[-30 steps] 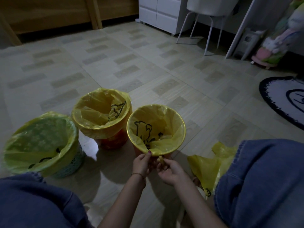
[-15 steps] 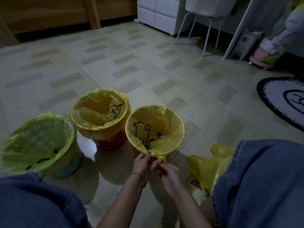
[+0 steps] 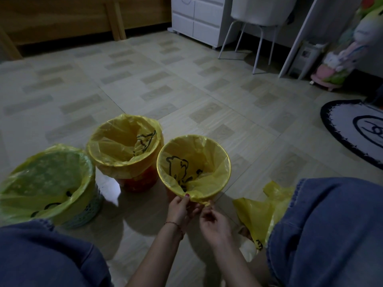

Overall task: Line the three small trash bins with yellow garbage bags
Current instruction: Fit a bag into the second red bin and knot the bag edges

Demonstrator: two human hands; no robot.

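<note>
Three small bins stand on the floor, each with a yellow bag folded over its rim. The green bin (image 3: 87,212) is at the left, the red bin (image 3: 138,181) in the middle, the right bin (image 3: 215,154) nearest my hands. My left hand (image 3: 179,208) pinches the gathered slack of the right bin's bag (image 3: 199,183) at the near rim. My right hand (image 3: 214,221) holds the twisted end of that slack just below the rim.
A loose yellow bag (image 3: 259,214) lies on the floor by my right knee (image 3: 327,224). A round black-and-white rug (image 3: 352,129) is at the right. A white chair (image 3: 259,38), white drawers (image 3: 196,19) and a plush toy (image 3: 342,59) stand at the back.
My two hands have come together at the near rim and the bag's slack is now bunched into a twisted knot. The bins have not moved.
</note>
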